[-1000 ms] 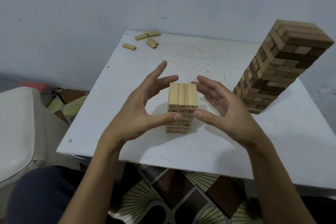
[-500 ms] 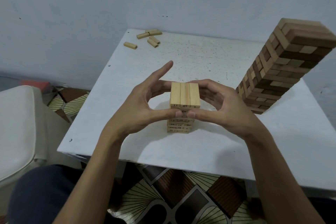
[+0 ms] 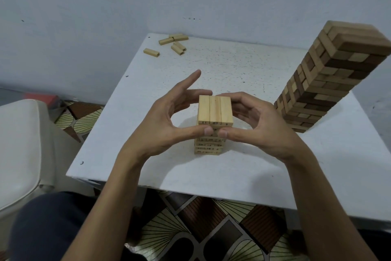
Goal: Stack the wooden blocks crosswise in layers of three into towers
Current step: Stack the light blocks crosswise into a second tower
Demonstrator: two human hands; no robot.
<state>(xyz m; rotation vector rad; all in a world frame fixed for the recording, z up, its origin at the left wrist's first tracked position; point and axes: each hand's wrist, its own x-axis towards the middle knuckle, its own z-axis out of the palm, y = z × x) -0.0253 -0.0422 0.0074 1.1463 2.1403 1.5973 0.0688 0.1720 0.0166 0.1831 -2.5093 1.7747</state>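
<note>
A white table (image 3: 243, 176) sits against a pale bluish wall (image 3: 84, 6). Patterned brown-and-cream floor tiles (image 3: 201, 229) show underneath, with a white cushioned seat (image 3: 19, 144) at left.

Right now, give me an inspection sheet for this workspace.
Surface: white table, speckled with marks.
Job's things: short pale tower at centre, top layer of three; tall two-tone tower on the right; loose blocks at the far left corner.
Clutter: nothing seen.
Grippers: left hand and right hand press the short pale tower's sides, thumbs at its front.
Cables: nothing seen.
Surroundings: white wall, patterned floor, white seat on the left.
</note>
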